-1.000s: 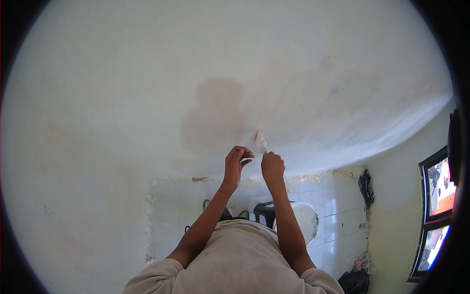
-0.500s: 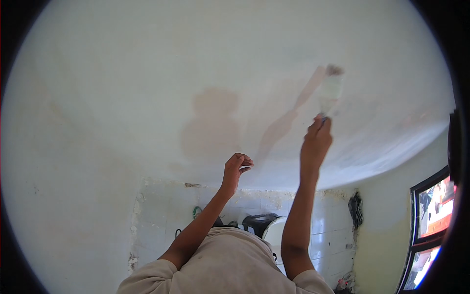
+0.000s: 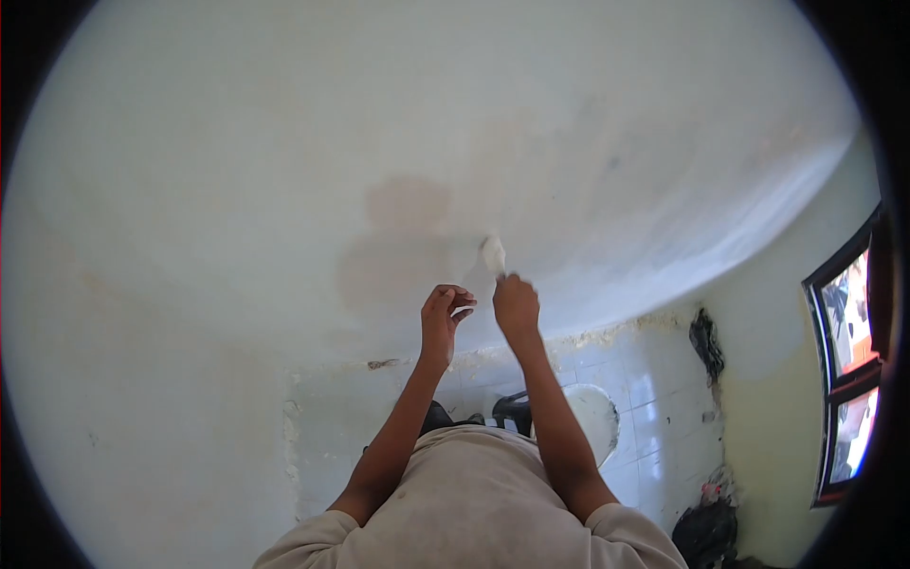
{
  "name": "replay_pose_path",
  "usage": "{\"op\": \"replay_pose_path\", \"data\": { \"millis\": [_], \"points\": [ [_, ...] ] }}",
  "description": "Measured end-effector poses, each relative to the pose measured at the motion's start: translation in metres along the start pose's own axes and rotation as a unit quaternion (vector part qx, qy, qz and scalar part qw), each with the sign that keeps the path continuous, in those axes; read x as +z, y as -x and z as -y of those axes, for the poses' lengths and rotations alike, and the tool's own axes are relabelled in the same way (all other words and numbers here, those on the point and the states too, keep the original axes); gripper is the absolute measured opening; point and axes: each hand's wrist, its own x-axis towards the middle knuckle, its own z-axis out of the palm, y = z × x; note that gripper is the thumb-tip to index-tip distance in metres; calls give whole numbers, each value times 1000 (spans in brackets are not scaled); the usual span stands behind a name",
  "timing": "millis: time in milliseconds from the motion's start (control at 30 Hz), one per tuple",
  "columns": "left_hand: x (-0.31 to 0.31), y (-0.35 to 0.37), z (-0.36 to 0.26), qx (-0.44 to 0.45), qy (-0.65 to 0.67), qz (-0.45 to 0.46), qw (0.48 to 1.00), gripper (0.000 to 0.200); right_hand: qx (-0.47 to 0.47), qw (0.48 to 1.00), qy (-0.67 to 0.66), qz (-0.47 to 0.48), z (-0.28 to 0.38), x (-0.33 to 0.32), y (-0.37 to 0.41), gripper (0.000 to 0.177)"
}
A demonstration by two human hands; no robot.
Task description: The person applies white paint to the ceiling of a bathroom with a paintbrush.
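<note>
My right hand [image 3: 518, 305] is closed round the handle of a pale, flat-headed tool, a brush or scraper [image 3: 494, 256], whose head is at the whitish wall [image 3: 256, 171]. Just left of it, my left hand [image 3: 444, 313] is raised in front of the wall with its fingers curled and a gap between thumb and fingertips; nothing shows in it. The two hands are close together but apart. A shadow falls on the wall above and left of my left hand.
Below the wall is a tiled surface [image 3: 649, 417] with a rough, chipped edge. A round white container [image 3: 590, 417] and a dark chair-like object [image 3: 513, 413] are beyond my right forearm. Black plastic [image 3: 706, 531] lies lower right, near a dark-framed window [image 3: 848, 379].
My right hand has come down and left with the tool, from high on the wall to beside my left hand. The view has shifted slightly; my left hand keeps its pose.
</note>
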Motion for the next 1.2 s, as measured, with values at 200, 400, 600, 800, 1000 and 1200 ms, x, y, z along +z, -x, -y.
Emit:
{"op": "replay_pose_path", "data": {
  "millis": [200, 400, 600, 800, 1000, 1200],
  "points": [
    [0, 2, -6, -6, -13, -12, 1000, 19, -67, 972, -202, -102, 61, -112, -17, 28],
    [-7, 3, -5, -2, -14, -38, 999, 19, -89, 954, -259, -123, 65, -60, -19, 22],
    [-20, 3, 2, -24, -27, -53, 998, 18, -29, 994, -101, 35, 10, 74, 2, 20],
    [-30, 7, 2, -20, -12, -78, 997, 18, -1, 996, -5, 90, -9, 68, 20, 23],
    [-42, 9, 6, -43, -5, -104, 994, 18, -4, 998, 16, 54, 25, -5, 4, 25],
    [-45, 2, 2, -26, -2, -67, 997, 19, -85, 985, -149, -30, 77, -86, -18, 26]
  ]
}}
